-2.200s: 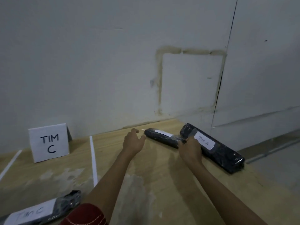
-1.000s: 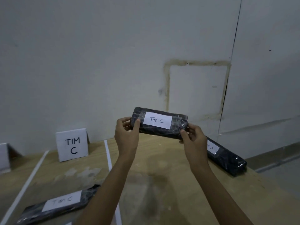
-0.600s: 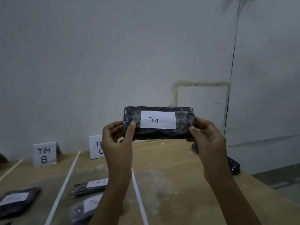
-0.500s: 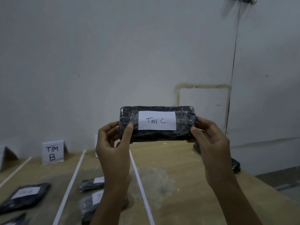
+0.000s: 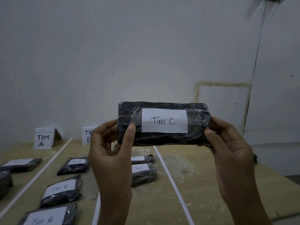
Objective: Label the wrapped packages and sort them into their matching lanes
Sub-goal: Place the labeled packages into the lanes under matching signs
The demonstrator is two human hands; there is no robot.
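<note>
Gripping the package (image 5: 164,124) at both ends — left hand (image 5: 110,153), right hand (image 5: 227,148), fingers clamped — I read "Tim C"; lower it level into the lane holding Tim C packages (image 5: 142,171).

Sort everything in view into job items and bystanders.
Job: Tim C package, gripped by left hand and right hand; sorted packages on the table; TIM A sign, TIM B sign; white lane strips.
Not the job: wall cable; stained outline on the wall.

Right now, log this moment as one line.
held: Tim C package | grip: left hand and right hand at its ends | position: above table | placed: not yet
</note>
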